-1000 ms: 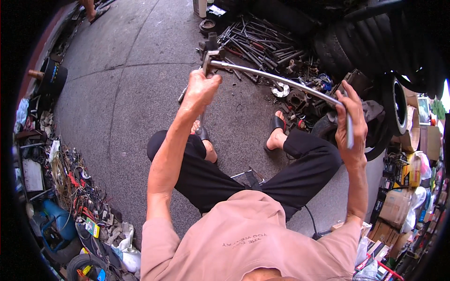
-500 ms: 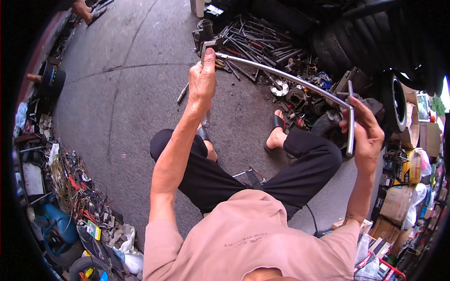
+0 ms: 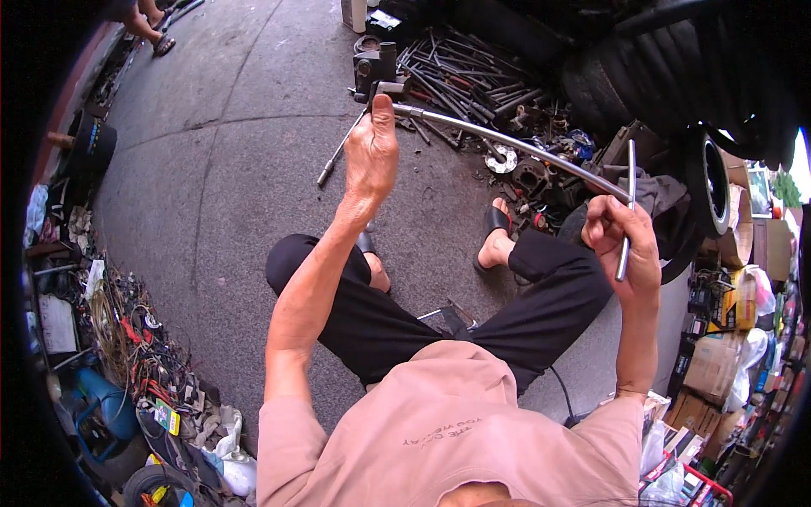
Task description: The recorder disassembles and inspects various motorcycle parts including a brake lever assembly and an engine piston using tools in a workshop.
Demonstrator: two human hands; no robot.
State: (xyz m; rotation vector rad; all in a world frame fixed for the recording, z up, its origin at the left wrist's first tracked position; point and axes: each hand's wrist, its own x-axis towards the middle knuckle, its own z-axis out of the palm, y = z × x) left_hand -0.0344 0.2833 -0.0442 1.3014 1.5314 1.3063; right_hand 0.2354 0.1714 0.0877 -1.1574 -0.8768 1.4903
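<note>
My left hand is closed on the metal head of a long silver bar, thumb pointing up, beside a dark metal fixture. The bar runs rightward to a straight crossbar, which my right hand grips with bent fingers. Just left of my left hand a thin steel rod slants down; what its upper end joins is hidden. Beyond the bar lies a pile of dark rods.
Loose metal parts and dark tires crowd the upper right. Cables and clutter line the left, stacked boxes the right. Another person's legs stand at the top left. My sandaled feet rest on the concrete floor.
My left hand has risen and shifted rightward since a second ago. My right hand went lower and rightward, then came slightly back left. The other person's legs have moved further into view.
</note>
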